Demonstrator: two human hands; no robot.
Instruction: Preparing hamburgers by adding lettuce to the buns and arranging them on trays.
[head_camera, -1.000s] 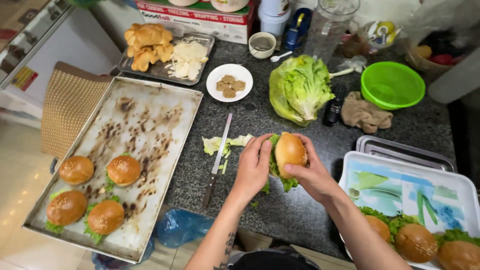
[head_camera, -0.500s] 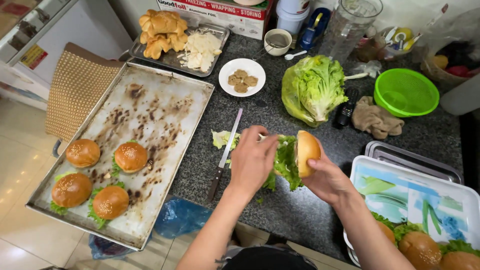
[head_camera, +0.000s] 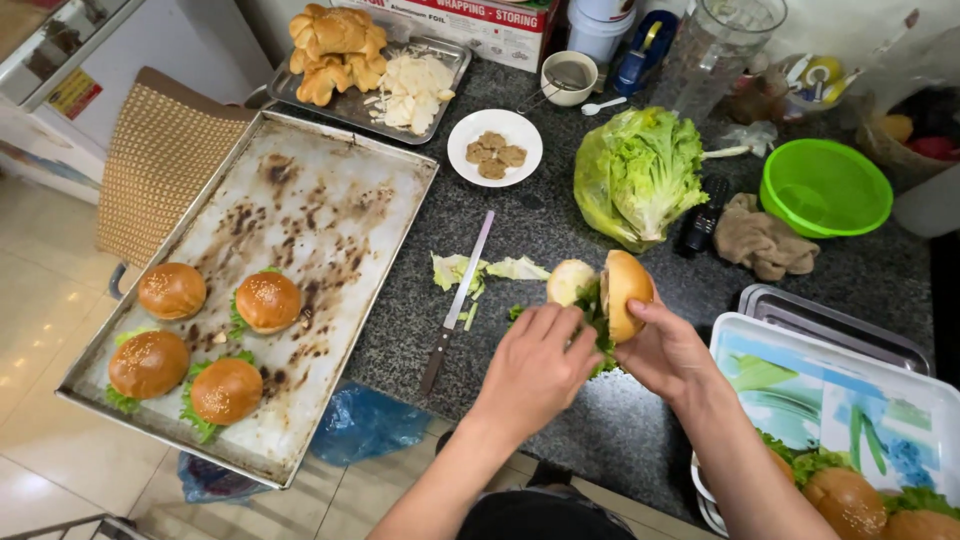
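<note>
Over the dark stone counter (head_camera: 560, 215) I hold a split burger bun (head_camera: 626, 292) with green lettuce inside. My right hand (head_camera: 668, 350) grips the top half, tipped open on its edge. My left hand (head_camera: 535, 365) holds the lower half and the lettuce from the left. A knife (head_camera: 457, 302) lies on the counter just left of my hands, beside lettuce scraps (head_camera: 480, 270).
A large stained baking tray (head_camera: 300, 230) at left carries several finished burgers (head_camera: 200, 340). A lettuce head in a bag (head_camera: 640, 175), a green bowl (head_camera: 825, 185), a small plate of patties (head_camera: 495, 145) and a tray of pastries (head_camera: 370, 70) stand behind. A white lidded box (head_camera: 840, 400) with burgers is at right.
The bun was closed a second ago. My right hand has tipped its top half up and open while my left hand stays on the lettuce and lower half.
</note>
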